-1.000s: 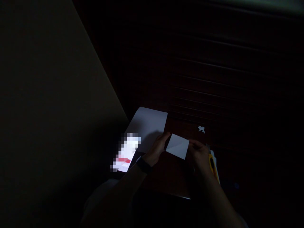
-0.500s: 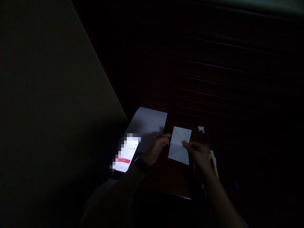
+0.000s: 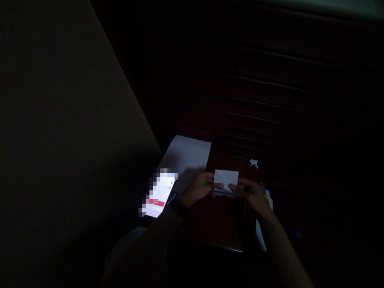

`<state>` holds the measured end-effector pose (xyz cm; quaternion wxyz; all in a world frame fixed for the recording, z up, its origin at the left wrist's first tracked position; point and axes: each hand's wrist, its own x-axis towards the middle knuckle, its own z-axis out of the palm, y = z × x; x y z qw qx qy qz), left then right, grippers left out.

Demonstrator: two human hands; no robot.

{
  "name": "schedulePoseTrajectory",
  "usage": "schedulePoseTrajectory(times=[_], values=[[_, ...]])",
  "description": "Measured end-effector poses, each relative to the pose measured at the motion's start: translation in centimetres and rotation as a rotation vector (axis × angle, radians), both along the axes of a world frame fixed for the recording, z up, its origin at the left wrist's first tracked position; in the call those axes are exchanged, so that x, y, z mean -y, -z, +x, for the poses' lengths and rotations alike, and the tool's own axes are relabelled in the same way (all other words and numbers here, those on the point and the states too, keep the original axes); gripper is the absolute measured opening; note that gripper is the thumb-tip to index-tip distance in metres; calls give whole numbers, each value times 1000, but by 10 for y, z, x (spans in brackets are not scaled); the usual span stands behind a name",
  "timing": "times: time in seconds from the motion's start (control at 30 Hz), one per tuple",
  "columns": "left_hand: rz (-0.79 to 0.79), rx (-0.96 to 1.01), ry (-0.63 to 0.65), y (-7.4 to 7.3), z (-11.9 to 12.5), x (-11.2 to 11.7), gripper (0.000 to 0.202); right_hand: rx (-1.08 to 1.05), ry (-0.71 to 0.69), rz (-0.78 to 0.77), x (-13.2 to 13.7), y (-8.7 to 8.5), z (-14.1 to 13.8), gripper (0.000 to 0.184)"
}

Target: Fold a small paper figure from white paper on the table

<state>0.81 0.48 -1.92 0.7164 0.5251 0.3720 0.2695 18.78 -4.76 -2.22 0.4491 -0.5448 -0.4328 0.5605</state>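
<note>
In very dim light both of my hands meet on a small white paper [image 3: 226, 178] over a dark wooden table [image 3: 222, 224]. My left hand [image 3: 199, 188] pinches the paper's left lower edge, and a dark watch sits on that wrist. My right hand [image 3: 250, 194] pinches its right lower edge. The paper is folded over into a short rectangle, with its lower part hidden behind my fingers.
A larger white sheet [image 3: 187, 156] lies just left of my hands. A lit phone screen [image 3: 159, 194] glows beside it. A tiny white paper scrap [image 3: 253, 163] lies further back. A yellow utility knife [image 3: 265, 197] and a white strip [image 3: 260, 236] show beside my right wrist.
The small paper was a flat square, then stood opened out taller, and is now folded down into a shorter rectangle. Both hands have closed in on its lower edge.
</note>
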Motion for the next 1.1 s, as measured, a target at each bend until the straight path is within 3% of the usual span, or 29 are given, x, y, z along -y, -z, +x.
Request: schedulePoseTrajectory(times=[0.3, 0.43, 0.63, 0.73, 0.97, 1.1], values=[[41, 49, 7, -6, -3, -1, 18, 11, -32, 67, 3, -7, 0, 40], [45, 7, 68, -8, -4, -2, 20, 40, -73, 77, 3, -8, 4, 42], [19, 34, 183, -9, -9, -3, 24, -63, -216, 38, 5, -9, 11, 40], [4, 69, 159, -11, -10, -1, 32, -182, -246, 24, 8, -9, 12, 38], [-142, 227, 147, -15, -12, 3, 36, -277, -181, -6, 10, -6, 14, 12], [-270, 354, -40, -7, -8, -2, 35, -13, 115, 78, 6, -4, 6, 16]])
